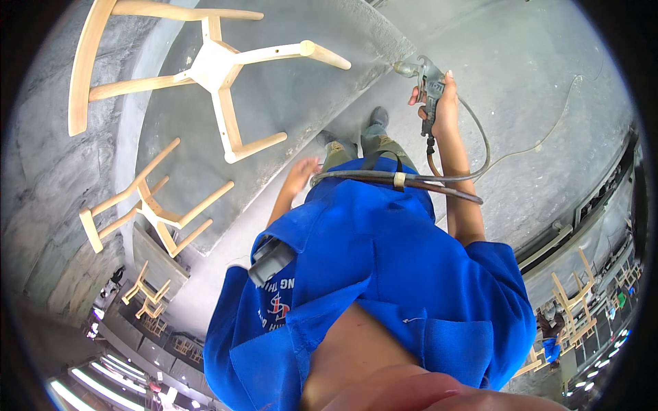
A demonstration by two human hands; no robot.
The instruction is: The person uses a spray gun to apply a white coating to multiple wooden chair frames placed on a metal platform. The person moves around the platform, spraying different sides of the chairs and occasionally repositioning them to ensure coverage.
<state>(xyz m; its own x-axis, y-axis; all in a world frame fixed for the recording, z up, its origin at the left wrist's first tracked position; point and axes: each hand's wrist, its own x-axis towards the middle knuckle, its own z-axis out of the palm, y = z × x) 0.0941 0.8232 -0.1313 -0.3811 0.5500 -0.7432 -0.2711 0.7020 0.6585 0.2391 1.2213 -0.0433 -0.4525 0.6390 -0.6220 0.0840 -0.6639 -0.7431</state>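
Observation:
My right hand (445,106) is wrapped round the grip of a grey metal spray gun (430,85), out to the right of my body. The gun's nozzle points left, toward a pale wooden chair frame (212,66) with splayed legs. A faint haze hangs in front of the nozzle. From the base of the grip a hose (473,127) loops down to my waist. My left hand (299,177) is slightly blurred beside my waist, near the bundled hoses (356,177). Its fingers are loosely extended, with nothing visible in them.
A second wooden frame (154,209) stands lower left, with smaller frames (145,291) beyond it. Behind the large frame is a grey, stained panel (274,89). A thin hose (541,140) trails over the grey floor at right. Another person (550,335) is far off, lower right, near wooden frames.

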